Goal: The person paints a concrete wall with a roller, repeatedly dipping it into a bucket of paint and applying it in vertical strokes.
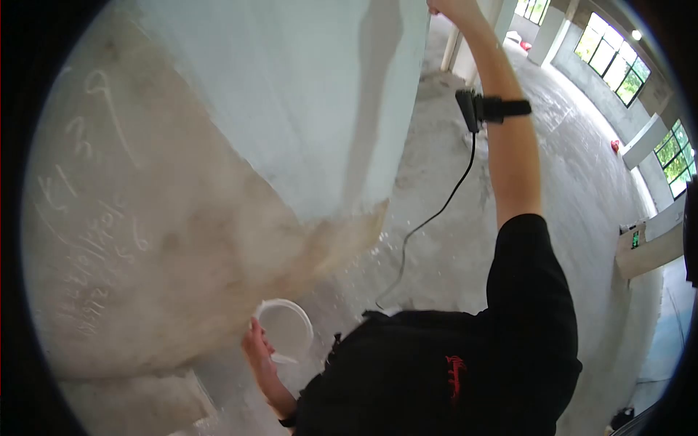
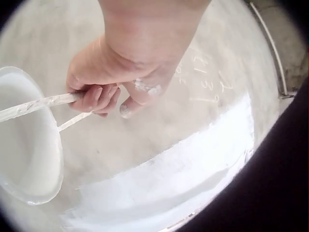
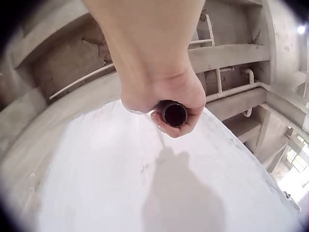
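My left hand (image 1: 258, 350) hangs low beside the wall and grips the paint-smeared handle (image 2: 41, 102) of a white bucket (image 1: 285, 327) holding white paint (image 2: 21, 140). In the left wrist view the fingers of that hand (image 2: 99, 94) curl round the handle. My right hand (image 1: 445, 7) is raised high at the top of the wall. In the right wrist view this hand (image 3: 145, 94) grips a dark hollow tube handle (image 3: 175, 113) held against the white-painted wall (image 3: 120, 169). What is on the tube's far end is hidden.
The wall's upper part is painted white (image 1: 305, 94); its lower left is bare plaster with chalk writing (image 1: 80, 218). A black cable (image 1: 436, 211) hangs from the right wrist. Concrete floor (image 1: 582, 189) stretches right toward windows (image 1: 614, 65). Pipes (image 3: 231, 89) run overhead.
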Demonstrator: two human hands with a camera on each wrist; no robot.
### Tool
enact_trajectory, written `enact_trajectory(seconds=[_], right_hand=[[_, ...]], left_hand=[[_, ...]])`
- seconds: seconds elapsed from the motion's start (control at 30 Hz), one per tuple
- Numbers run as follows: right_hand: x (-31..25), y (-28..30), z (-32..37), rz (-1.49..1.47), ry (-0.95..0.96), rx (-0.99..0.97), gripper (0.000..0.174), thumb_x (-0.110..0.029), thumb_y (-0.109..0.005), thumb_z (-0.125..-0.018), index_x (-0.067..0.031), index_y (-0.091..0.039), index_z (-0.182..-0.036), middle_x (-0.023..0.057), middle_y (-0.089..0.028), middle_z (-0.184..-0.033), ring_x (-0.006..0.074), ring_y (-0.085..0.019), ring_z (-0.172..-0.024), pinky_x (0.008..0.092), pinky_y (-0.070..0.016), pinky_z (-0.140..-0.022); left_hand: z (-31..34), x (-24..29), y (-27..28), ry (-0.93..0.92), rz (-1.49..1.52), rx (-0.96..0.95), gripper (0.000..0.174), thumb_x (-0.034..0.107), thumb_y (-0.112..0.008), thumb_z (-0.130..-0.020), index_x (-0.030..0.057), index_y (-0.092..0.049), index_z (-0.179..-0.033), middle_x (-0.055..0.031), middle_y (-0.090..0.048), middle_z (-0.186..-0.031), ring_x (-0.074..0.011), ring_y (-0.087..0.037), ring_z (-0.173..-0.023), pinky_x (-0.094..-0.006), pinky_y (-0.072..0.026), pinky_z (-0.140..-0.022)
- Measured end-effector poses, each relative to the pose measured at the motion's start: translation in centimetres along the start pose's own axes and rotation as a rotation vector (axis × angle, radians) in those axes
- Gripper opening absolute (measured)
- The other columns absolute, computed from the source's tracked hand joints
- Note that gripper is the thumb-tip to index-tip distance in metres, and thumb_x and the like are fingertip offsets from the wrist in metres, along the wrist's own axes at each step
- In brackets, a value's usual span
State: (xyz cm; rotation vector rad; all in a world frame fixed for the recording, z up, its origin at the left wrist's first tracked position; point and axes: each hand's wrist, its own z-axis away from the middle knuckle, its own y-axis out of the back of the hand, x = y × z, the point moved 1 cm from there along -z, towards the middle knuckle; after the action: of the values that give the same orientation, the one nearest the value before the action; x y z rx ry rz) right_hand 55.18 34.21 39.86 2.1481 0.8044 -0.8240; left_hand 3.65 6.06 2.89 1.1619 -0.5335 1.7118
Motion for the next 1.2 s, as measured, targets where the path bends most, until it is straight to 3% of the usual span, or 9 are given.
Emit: enact_trajectory(seconds=[0.07,0.13,0.2,0.27,0.5,0.63,0.8,1.13,1.2], right_hand=[[7.8,-2.3,2.8,0.599,0.711,0.316,0.043,-0.036,-0.049,-0.095,0.0012,-0.052,-0.116,0.0275,-0.060,-0.084,0.0371,-0.062,-0.077,0.0471,-0.0497,-0.071],[15.4,-4.7,7.0,0.625,0.735,0.263,0.025,-0.005,-0.058,-0.083,-0.0022,-0.056,-0.108,0.0200,-0.060,-0.085,0.0372,-0.058,-0.074,0.0442,-0.0453,-0.059],[16.8,-7.4,15.5,0.318,0.543,0.138,0.014,-0.009,-0.050,-0.091,0.0011,-0.054,-0.099,0.0243,-0.056,-0.081,0.0418,-0.053,-0.070,0.0461,-0.0402,-0.056],[20.5,-10.4,23.1,0.120,0.023,-0.005,0.024,-0.016,-0.042,-0.095,0.0037,-0.051,-0.105,0.0304,-0.058,-0.083,0.0463,-0.057,-0.082,0.0499,-0.0441,-0.064],[33.1,-15.3,41.0,0.094,-0.501,-0.345,0.034,-0.030,-0.043,-0.097,0.0027,-0.054,-0.097,0.0327,-0.058,-0.082,0.0505,-0.056,-0.083,0.0533,-0.0428,-0.068],[36.8,-15.6,46.7,0.352,-0.526,-0.521,0.050,-0.043,-0.042,-0.097,0.0037,-0.060,-0.090,0.0310,-0.059,-0.084,0.0486,-0.058,-0.083,0.0498,-0.0451,-0.072],[35.4,-10.5,47.5,0.480,-0.453,-0.903,0.052,-0.047,-0.044,-0.095,0.0006,-0.064,-0.097,0.0303,-0.061,-0.089,0.0472,-0.058,-0.090,0.0507,-0.0458,-0.076],[29.6,7.8,43.4,0.636,-0.482,-0.586,0.046,-0.042,-0.048,-0.096,0.0019,-0.062,-0.095,0.0289,-0.060,-0.087,0.0464,-0.059,-0.085,0.0457,-0.0455,-0.071],[26.5,11.4,43.6,0.646,-0.354,-0.505,0.046,-0.041,-0.048,-0.096,0.0030,-0.061,-0.096,0.0280,-0.059,-0.081,0.0424,-0.059,-0.075,0.0430,-0.0446,-0.067]], left_hand=[[0.1,0.2,0.1,0.042,-0.015,0.042,0.039,0.042,-0.062,-0.091,0.0110,-0.049,-0.070,0.0069,-0.032,-0.052,-0.0039,-0.029,-0.041,-0.0217,-0.0236,-0.038],[0.6,0.1,0.0,0.002,-0.005,0.032,0.041,0.042,-0.063,-0.090,0.0107,-0.049,-0.069,0.0070,-0.031,-0.053,-0.0037,-0.028,-0.042,-0.0215,-0.0224,-0.038],[0.9,0.0,0.0,0.027,-0.013,0.040,0.041,0.042,-0.063,-0.090,0.0106,-0.048,-0.069,0.0072,-0.030,-0.053,-0.0037,-0.026,-0.042,-0.0216,-0.0213,-0.039],[1.2,-0.3,0.3,0.038,-0.014,0.048,0.041,0.042,-0.063,-0.090,0.0105,-0.048,-0.069,0.0074,-0.029,-0.053,-0.0036,-0.025,-0.043,-0.0217,-0.0202,-0.039],[2.7,-0.4,1.0,0.078,0.073,0.118,0.038,0.037,-0.060,-0.093,0.0098,-0.049,-0.070,0.0086,-0.026,-0.052,-0.0028,-0.021,-0.043,-0.0219,-0.0189,-0.040],[2.9,-0.1,0.8,0.116,0.181,0.069,0.036,0.035,-0.059,-0.094,0.0093,-0.049,-0.071,0.0084,-0.027,-0.051,-0.0025,-0.022,-0.042,-0.0214,-0.0198,-0.040],[2.5,1.0,-0.1,0.186,0.172,0.080,0.036,0.036,-0.059,-0.094,0.0082,-0.050,-0.073,0.0084,-0.027,-0.051,-0.0028,-0.024,-0.042,-0.0214,-0.0209,-0.041],[1.8,1.5,-1.3,0.188,0.025,-0.101,0.039,0.040,-0.064,-0.090,0.0057,-0.051,-0.077,0.0081,-0.028,-0.054,-0.0028,-0.024,-0.043,-0.0218,-0.0194,-0.043],[2.0,1.8,-1.3,0.187,-0.002,-0.149,0.040,0.041,-0.064,-0.090,0.0055,-0.051,-0.077,0.0081,-0.027,-0.054,-0.0028,-0.023,-0.044,-0.0219,-0.0191,-0.043]])
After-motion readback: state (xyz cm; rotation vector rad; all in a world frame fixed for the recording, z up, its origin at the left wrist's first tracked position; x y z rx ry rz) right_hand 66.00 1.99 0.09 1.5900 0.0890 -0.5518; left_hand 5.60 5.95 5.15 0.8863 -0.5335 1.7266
